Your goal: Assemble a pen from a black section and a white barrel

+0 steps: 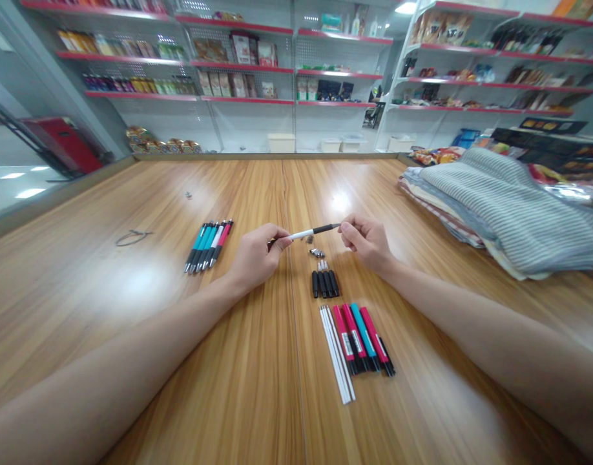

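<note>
A white pen (303, 234) with a black grip is held level between my hands over the table. My left hand (259, 253) pinches its rear end. At the tip end, my right hand (367, 242) has thumb and forefinger closed on the pen's grey tip. Just below lie small silver tip pieces (316, 253), several black grips (325, 283) and tiny white-and-clear parts (322, 265). Nearer me are thin white refills (336, 355) beside pink barrels (345, 332) and a teal barrel (364, 329). A row of assembled pens (208, 247) lies left of my left hand.
Folded striped cloths (509, 194) and snack packages (436, 156) are piled at the right. A thin grey loop (132, 237) and a small metallic bit (188, 195) lie on the left of the wooden table (248, 400). Stocked shelves (243, 64) stand beyond its raised far edge.
</note>
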Available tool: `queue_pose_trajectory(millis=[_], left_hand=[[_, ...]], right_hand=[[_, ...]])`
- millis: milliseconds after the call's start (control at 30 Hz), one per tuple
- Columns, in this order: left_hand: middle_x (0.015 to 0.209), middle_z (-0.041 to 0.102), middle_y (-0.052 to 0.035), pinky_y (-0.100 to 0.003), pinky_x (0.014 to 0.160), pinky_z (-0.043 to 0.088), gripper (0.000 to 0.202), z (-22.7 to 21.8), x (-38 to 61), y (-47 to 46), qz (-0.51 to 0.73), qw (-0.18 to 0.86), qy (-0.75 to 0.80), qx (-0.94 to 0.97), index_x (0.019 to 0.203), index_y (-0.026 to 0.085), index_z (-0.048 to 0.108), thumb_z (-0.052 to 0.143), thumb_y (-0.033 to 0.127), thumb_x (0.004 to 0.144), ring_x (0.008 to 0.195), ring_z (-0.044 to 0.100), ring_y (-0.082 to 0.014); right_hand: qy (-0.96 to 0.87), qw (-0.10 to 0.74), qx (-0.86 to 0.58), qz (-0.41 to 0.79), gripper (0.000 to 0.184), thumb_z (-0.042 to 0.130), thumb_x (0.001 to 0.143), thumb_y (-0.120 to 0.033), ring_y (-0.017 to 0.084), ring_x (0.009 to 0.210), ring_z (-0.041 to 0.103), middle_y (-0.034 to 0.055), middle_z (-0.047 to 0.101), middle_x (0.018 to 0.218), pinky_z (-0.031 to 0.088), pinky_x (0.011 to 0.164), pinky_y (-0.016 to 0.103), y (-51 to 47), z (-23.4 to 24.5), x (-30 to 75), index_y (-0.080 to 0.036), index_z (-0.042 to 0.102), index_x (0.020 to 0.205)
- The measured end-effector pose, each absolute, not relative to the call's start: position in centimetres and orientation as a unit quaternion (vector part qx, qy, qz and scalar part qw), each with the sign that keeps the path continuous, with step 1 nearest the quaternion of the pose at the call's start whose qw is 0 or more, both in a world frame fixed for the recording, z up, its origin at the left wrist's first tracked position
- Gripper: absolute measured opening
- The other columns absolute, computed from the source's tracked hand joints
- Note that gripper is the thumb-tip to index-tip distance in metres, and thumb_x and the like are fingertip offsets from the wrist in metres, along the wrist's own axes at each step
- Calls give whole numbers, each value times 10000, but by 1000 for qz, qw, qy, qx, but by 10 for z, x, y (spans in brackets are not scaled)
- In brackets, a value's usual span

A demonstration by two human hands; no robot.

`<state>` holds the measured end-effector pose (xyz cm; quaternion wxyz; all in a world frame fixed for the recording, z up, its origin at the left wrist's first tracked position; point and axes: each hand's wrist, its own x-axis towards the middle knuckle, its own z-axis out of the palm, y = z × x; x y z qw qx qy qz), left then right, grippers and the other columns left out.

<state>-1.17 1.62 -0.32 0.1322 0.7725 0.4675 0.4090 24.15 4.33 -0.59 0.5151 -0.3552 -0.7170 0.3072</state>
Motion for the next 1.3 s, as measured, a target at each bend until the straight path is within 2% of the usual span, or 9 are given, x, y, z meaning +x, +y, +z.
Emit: queue_pose_trajectory(millis=[300, 467, 667, 800, 900, 1000, 1067, 1200, 1300], left_hand=[[639, 533, 1, -218, 473, 320, 245, -7, -14, 14, 480, 236, 471, 702, 914, 172, 633, 538, 397, 904, 532, 467, -105], [601, 497, 23, -205, 413, 355, 253, -6, -13, 15, 543, 380, 401, 632, 887, 147, 623, 620, 399, 853, 441, 437, -74], [624, 537, 33, -199, 390, 388, 293, -4, -22, 29, 640, 518, 343, 453, 773, 136, 556, 734, 369, 764, 395, 393, -43], [606, 503, 45, -160, 381, 350, 377, -1, -20, 28, 635, 605, 307, 369, 826, 119, 572, 768, 428, 736, 407, 370, -25], [607, 499, 49, -151, 378, 352, 420, 0, -8, 17, 600, 653, 297, 355, 862, 116, 573, 753, 475, 740, 405, 356, -21], [609, 507, 45, -155, 362, 360, 435, 0, 6, 4, 554, 678, 301, 378, 885, 113, 578, 719, 506, 762, 389, 336, -19], [596, 506, 44, -161, 349, 363, 439, 1, 12, -2, 527, 682, 309, 400, 876, 115, 574, 696, 524, 776, 371, 329, -20], [572, 493, 50, -168, 343, 377, 418, 2, 16, -7, 510, 670, 327, 428, 894, 132, 564, 662, 529, 806, 354, 352, -29], [583, 496, 57, -179, 354, 415, 376, 4, 17, -9, 505, 646, 334, 464, 1006, 157, 553, 690, 448, 811, 383, 418, -53]], right_hand=[[-784, 447, -369, 223, 271, 554, 895, -351, 76, 503, 407, -26, 470, 577, 288, 479, 232, 36, -4, 238, -148, 549, 715], [-794, 423, -363, 242, 239, 587, 874, -381, 68, 488, 383, -36, 485, 583, 264, 462, 227, 36, -4, 237, -144, 592, 842], [-826, 401, -354, 180, 165, 582, 868, -302, 76, 525, 456, -26, 526, 606, 342, 519, 221, 38, -7, 237, -141, 611, 857], [-834, 406, -345, 147, 144, 566, 880, -287, 76, 530, 469, -29, 521, 607, 358, 522, 210, 39, -9, 238, -148, 603, 866], [-855, 409, -306, 93, 195, 585, 877, -296, 71, 541, 477, -32, 552, 646, 380, 547, 202, 36, -6, 237, -158, 601, 1014], [-893, 383, -235, 12, 411, 584, 893, -289, 80, 614, 523, -14, 623, 756, 412, 615, 205, 29, 1, 234, -182, 511, 1283], [-920, 347, -177, -48, 424, 533, 928, -250, 91, 695, 556, 9, 644, 836, 423, 660, 210, 23, 6, 230, -215, 478, 1347], [-949, 268, -98, -136, 330, 452, 962, -165, 113, 787, 566, 39, 643, 886, 425, 682, 224, 15, 15, 224, -229, 560, 1267], [-947, 257, -90, -169, 281, 444, 965, -152, 128, 797, 560, 48, 653, 873, 438, 686, 236, 14, 16, 222, -193, 595, 1199]])
